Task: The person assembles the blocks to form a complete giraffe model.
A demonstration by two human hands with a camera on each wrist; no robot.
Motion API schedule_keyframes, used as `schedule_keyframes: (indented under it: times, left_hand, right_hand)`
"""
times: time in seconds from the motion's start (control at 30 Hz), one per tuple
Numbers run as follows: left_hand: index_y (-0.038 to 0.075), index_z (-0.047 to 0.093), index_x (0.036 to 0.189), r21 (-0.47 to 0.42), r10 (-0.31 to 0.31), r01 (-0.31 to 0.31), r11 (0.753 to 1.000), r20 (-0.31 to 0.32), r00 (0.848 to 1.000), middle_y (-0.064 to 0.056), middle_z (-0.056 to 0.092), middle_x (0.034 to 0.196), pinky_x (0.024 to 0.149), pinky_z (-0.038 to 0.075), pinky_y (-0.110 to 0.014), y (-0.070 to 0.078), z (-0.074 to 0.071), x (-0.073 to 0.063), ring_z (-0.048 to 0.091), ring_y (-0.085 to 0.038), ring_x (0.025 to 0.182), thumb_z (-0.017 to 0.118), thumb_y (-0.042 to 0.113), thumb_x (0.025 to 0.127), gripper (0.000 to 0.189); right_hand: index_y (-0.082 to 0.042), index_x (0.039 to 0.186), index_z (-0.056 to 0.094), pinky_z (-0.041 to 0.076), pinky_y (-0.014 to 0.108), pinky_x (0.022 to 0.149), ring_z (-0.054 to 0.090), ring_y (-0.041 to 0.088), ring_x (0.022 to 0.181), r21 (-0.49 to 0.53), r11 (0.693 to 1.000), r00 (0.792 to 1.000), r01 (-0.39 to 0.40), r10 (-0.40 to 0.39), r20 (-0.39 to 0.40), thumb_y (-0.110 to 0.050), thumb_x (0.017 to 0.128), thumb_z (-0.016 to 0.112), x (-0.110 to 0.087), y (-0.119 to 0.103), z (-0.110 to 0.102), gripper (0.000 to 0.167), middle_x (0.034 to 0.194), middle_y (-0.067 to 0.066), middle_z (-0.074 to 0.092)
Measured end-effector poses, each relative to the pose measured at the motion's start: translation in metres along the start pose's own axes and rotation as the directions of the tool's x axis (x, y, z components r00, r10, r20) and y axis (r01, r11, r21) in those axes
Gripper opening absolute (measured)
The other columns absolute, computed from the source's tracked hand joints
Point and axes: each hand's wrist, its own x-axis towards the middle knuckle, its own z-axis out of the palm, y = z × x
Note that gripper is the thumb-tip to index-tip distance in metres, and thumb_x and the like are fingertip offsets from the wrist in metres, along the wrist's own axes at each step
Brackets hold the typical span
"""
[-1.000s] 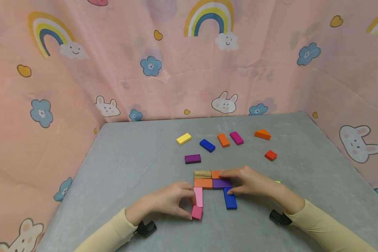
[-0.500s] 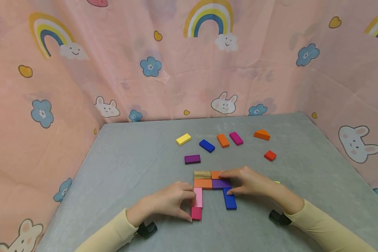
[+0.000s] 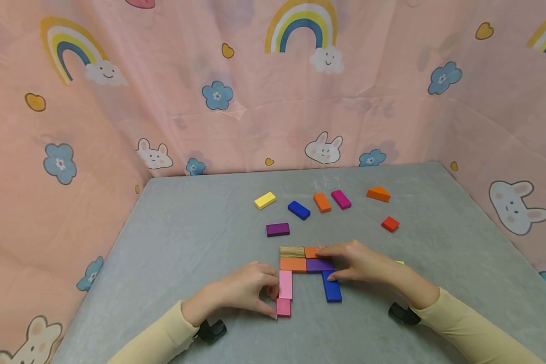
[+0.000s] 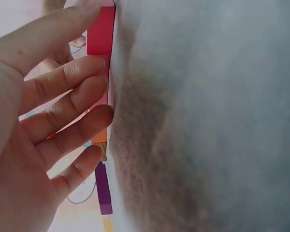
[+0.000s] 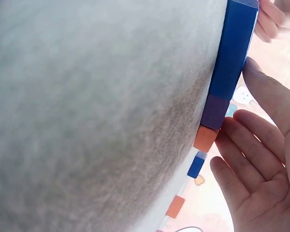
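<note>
Beside the short dark pink block, my left hand has its thumb at that block's near left corner. Its other fingers lie loosely bent along the left side of a light pink block, directly beyond. My right hand reaches in from the right, thumb on the edge of a long blue block and fingertips on an orange block. A wood-grain block, another orange block and a purple block join these into one flat shape.
Behind the shape lie loose blocks: dark purple, yellow, blue, orange, magenta, an orange triangle and red. A yellow-green piece is mostly hidden by the right wrist.
The dark pink block was slightly turned and now sits squarely against the light pink one. My left fingers have drawn slightly left. The right hand stays in place.
</note>
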Motion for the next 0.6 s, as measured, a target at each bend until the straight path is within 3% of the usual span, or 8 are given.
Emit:
schedule_keyframes:
  times: [0.6]
  left_hand:
    - [0.025,0.061,0.078,0.014,0.021,-0.021,1.000,0.010,1.000,0.016,0.051,0.075,0.068,0.031,-0.013,-0.0014,0.0023,0.0013,0.044,0.002,0.075,0.076,0.051,0.074,0.030]
  right_hand:
    - [-0.011,0.129,0.060,0.050,0.042,0.093,0.059,0.023,0.118,-0.013,1.000,1.000,0.017,-0.018,-0.019,-0.037,0.082,0.073,0.0005,-0.0014,-0.0014,0.055,0.128,0.006,0.062]
